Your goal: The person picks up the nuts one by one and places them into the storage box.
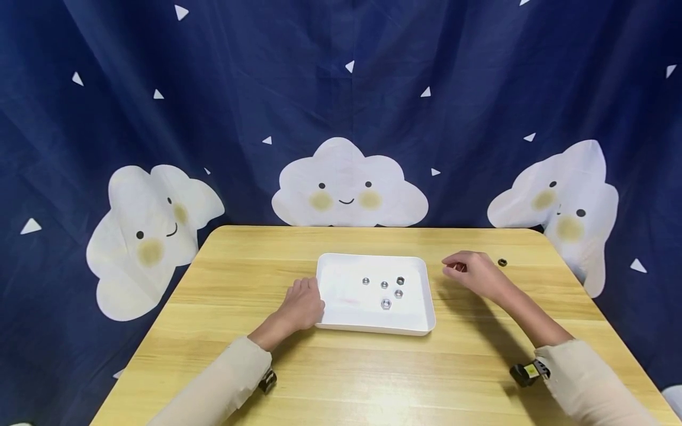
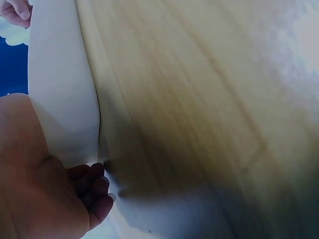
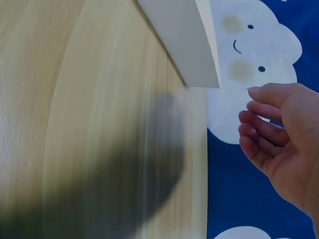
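A shallow white tray (image 1: 351, 322) lies on the wooden table. My left hand (image 1: 302, 305) grips its left rim; in the left wrist view the curled fingers (image 2: 99, 206) are against the tray's wall (image 2: 65, 74). Several hex nuts sit toward the right half of the tray: a larger silver nut (image 1: 386, 304), a dark nut (image 1: 401, 281) and smaller silver ones (image 1: 366, 281). To the right of the tray, my right hand (image 1: 474, 272) hovers above the table, fingers loosely bent. The right wrist view shows nothing between its thumb and fingers (image 3: 259, 132).
Another dark nut (image 1: 502, 262) lies on the table (image 1: 373, 378), just beyond my right hand. A dark blue curtain (image 1: 341, 106) with cloud faces hangs along the table's far edge. Each wrist wears a small black device (image 1: 524, 374).
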Action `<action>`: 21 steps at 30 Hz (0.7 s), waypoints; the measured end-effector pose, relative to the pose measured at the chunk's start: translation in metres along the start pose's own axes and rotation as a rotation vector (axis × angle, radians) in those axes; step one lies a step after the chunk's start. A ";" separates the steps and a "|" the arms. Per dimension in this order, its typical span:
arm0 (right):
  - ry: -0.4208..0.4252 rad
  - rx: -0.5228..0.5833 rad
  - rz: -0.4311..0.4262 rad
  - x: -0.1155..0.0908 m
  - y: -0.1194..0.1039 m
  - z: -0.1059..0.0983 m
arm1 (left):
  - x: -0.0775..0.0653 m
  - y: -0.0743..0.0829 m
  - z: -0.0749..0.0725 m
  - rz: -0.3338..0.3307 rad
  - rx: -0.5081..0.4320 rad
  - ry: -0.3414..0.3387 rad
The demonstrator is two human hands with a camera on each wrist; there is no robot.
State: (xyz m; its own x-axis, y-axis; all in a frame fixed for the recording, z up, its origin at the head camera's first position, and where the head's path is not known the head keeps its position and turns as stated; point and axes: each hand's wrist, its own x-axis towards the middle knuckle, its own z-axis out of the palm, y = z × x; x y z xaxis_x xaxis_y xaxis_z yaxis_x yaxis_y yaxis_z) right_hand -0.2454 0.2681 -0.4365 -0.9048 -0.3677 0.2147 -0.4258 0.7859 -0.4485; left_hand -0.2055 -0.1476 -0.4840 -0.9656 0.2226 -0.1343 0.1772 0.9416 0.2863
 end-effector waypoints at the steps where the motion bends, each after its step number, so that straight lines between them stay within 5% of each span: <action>1: 0.002 -0.002 0.008 0.000 0.001 -0.001 | 0.000 0.000 0.000 0.003 -0.004 0.004; 21: 0.076 -0.045 0.066 -0.005 0.031 -0.008 | 0.001 -0.002 0.002 0.008 0.007 0.007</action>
State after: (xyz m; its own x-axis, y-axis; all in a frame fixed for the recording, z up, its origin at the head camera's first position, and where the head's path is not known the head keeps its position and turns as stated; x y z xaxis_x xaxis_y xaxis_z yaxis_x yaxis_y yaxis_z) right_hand -0.2538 0.2979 -0.4445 -0.9274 -0.2768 0.2515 -0.3628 0.8294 -0.4249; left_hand -0.2063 -0.1484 -0.4864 -0.9654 0.2285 -0.1257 0.1863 0.9415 0.2807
